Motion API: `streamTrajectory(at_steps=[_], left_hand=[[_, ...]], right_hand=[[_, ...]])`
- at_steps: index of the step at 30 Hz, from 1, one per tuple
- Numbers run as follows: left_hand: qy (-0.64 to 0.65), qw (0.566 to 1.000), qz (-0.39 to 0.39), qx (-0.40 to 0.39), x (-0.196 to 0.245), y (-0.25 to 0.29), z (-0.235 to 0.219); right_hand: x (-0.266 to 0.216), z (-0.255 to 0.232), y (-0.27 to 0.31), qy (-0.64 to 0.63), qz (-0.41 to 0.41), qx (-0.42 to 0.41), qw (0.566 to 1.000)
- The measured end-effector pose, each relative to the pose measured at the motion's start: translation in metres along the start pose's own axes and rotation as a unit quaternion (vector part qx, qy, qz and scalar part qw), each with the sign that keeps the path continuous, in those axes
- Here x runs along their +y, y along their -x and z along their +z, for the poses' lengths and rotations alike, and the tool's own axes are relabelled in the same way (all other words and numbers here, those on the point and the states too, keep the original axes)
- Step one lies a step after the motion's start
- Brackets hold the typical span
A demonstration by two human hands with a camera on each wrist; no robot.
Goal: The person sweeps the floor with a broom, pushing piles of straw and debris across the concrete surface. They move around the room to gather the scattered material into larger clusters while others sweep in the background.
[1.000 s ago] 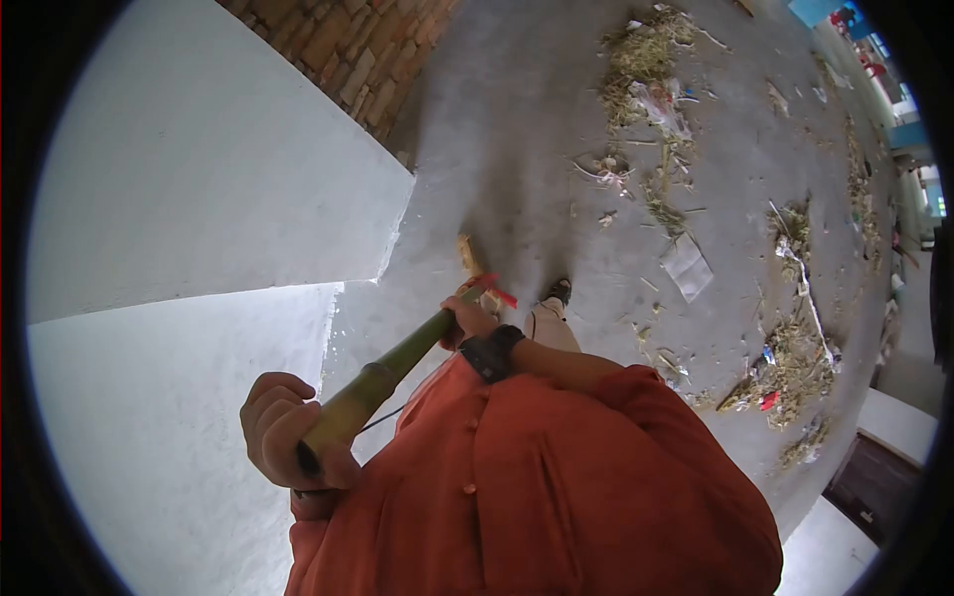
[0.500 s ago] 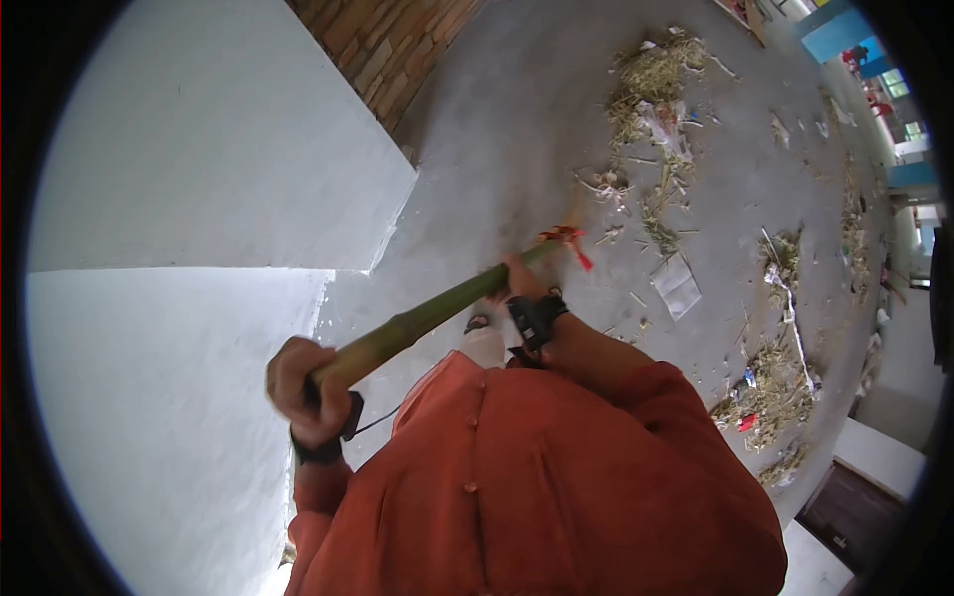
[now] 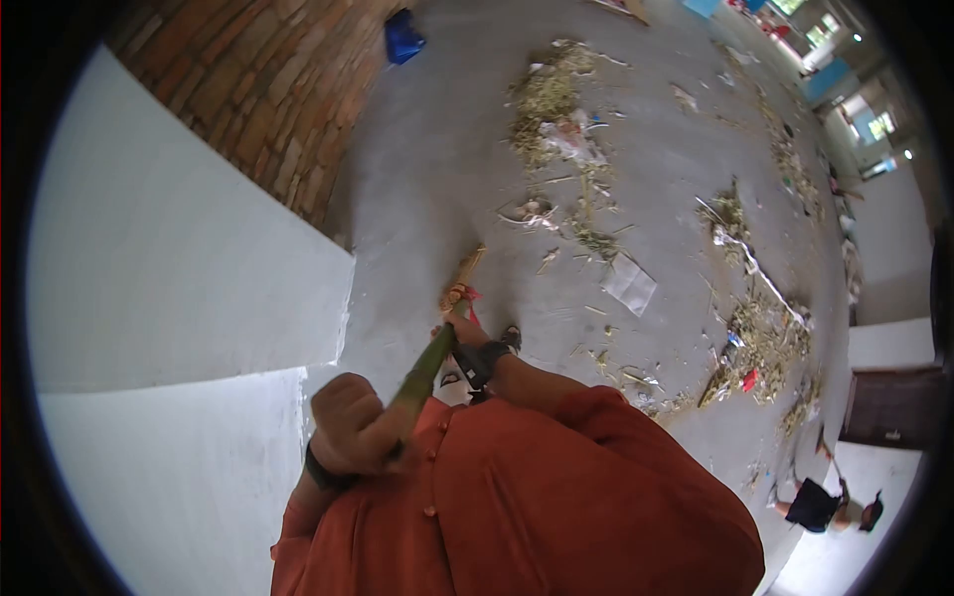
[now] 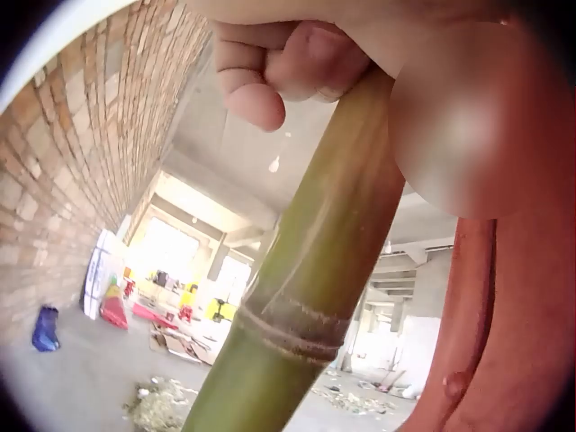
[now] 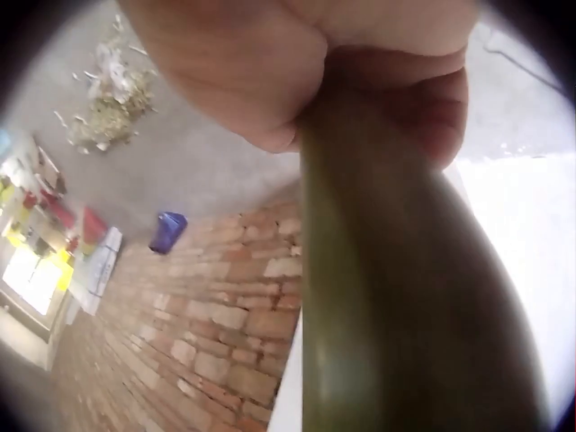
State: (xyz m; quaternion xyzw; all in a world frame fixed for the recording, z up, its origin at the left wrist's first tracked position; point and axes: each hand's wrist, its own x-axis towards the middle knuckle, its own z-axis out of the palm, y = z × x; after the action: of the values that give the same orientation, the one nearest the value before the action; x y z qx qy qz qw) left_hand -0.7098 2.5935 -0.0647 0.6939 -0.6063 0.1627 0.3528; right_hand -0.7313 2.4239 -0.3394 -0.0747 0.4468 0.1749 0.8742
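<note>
A thick green bamboo pole point(image 3: 425, 372) slants across the front of the body, with red cloth point(image 3: 471, 296) and a straw-coloured bundle point(image 3: 465, 270) at its far end. My left hand point(image 3: 355, 425) grips the near end, which the hand hides; in the left wrist view its fingers curl at the top of the pole point(image 4: 310, 270). Farther down, near the red cloth, my right hand point(image 3: 469, 332) is wrapped round the pole. The right wrist view shows the pole point(image 5: 396, 288) coming out from under my right hand point(image 5: 315, 63).
White wall point(image 3: 189, 248) and brick wall point(image 3: 258, 89) stand at the left, with a blue object point(image 3: 403, 38) by the bricks. Straw and litter piles point(image 3: 760, 348) lie on the grey floor point(image 3: 427, 169), beside a pale sheet point(image 3: 628, 284). Another person point(image 3: 817, 505) is at the lower right.
The pole's far end swung right, then back left and down, both hands keeping hold. The head view has shifted, bringing the blue object and the other person into sight.
</note>
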Motion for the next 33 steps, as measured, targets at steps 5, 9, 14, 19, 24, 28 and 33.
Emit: streamTrajectory(at_steps=[5, 9, 14, 19, 24, 28, 33], left_hand=[[0.061, 0.997, 0.048, 0.007, -0.009, -0.028, 0.036], [0.083, 0.996, 0.03, -0.008, -0.031, -0.031, 0.067], [0.198, 0.944, -0.254, -0.069, -0.046, -0.006, 0.105], [0.244, 0.893, -0.379, -0.002, -0.054, 0.008, 0.075], [0.145, 0.965, -0.219, 0.024, -0.032, -0.019, 0.02], [0.124, 0.989, -0.06, 0.049, -0.018, -0.052, 0.021], [0.182, 0.98, -0.009, -0.084, -0.031, -0.056, 0.081]], right_hand=[[-0.04, -0.039, 0.024, 0.007, -0.126, 0.026, 0.992], [-0.073, -0.097, 0.017, 0.004, -0.221, -0.017, 0.975], [-0.12, -0.143, 0.064, 0.057, -0.213, 0.118, 0.968], [-0.111, -0.126, 0.101, 0.008, -0.218, 0.098, 0.971], [-0.081, -0.093, 0.081, -0.065, -0.213, 0.02, 0.975], [-0.058, -0.07, 0.076, -0.097, -0.154, -0.011, 0.983], [-0.076, -0.154, 0.054, -0.016, -0.185, 0.058, 0.981]])
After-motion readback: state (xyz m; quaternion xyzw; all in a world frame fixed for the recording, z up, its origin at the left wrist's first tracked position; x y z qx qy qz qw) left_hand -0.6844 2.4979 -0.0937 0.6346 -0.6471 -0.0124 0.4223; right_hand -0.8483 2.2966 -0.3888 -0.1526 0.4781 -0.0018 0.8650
